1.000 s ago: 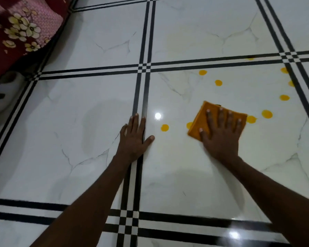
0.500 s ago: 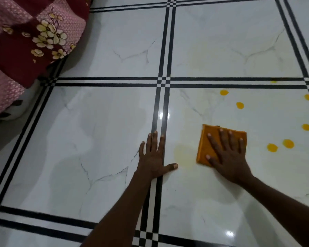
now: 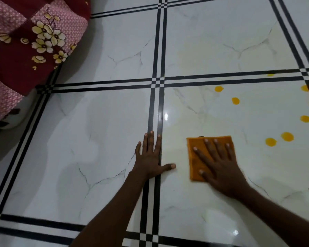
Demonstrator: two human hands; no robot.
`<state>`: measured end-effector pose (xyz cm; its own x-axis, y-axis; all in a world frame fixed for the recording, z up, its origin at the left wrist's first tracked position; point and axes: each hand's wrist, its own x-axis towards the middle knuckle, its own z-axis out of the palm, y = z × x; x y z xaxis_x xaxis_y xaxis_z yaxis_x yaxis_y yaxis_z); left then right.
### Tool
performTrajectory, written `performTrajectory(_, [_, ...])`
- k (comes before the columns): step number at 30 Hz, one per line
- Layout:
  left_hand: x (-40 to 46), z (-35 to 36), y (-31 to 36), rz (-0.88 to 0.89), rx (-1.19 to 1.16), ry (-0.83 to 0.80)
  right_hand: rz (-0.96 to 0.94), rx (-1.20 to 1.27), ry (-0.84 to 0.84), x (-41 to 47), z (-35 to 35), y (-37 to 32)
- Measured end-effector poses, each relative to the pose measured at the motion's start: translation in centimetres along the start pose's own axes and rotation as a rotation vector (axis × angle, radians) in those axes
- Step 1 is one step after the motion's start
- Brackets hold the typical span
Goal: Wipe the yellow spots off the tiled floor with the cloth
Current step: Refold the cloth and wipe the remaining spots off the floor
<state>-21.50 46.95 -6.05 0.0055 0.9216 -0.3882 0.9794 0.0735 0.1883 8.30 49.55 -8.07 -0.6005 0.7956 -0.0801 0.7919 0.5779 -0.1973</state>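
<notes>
Right, the orange cloth [image 3: 200, 154] lies flat on the white tiled floor [image 3: 96, 139], pinned under the right hand [image 3: 219, 168], fingers spread straight across it, pressing rather than gripping. Yellow spots [image 3: 271, 142] sit just off the cloth's right edge, two close together, more scattered up and away towards the far right. So the sweep looks to be rightward, and the right hand is the nearer one. Left hand [image 3: 150, 157] rests flat and relaxed on the black tile border [image 3: 155, 107], bracing.
</notes>
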Motion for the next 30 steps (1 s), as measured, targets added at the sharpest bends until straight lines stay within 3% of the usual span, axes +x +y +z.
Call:
performTrajectory(4, [0.2,0.8,0.1,-0.015,-0.028,0.019,0.164,-0.025,0.031,5.7,-0.6,3.2])
performTrajectory(7, [0.4,1.0,-0.1,-0.015,0.002,0.042,0.172,0.011,0.084,7.7,0.5,-1.8])
performTrajectory(12, [0.3,1.1,0.4,-0.024,-0.035,0.103,0.041,0.146,0.06,-3.6,1.5,-9.0])
performTrajectory(15, [0.0,1.8,0.4,-0.039,0.021,0.17,-0.025,0.085,0.03,-3.8,1.6,-4.1])
performTrajectory(19, [0.4,2.4,2.7,-0.079,0.022,0.291,0.234,0.001,0.099,2.2,-0.4,5.7])
performTrajectory(23, [3.6,1.6,5.7,-0.027,-0.006,0.238,0.321,0.005,0.123,6.2,-0.5,5.4])
performTrajectory(27, [3.9,1.6,4.9,-0.029,-0.037,0.195,0.097,0.092,0.127,0.5,0.6,-2.9])
performTrajectory(30, [3.9,1.7,6.0,-0.089,-0.031,0.222,-0.068,0.117,0.071,-2.4,0.6,-3.3])
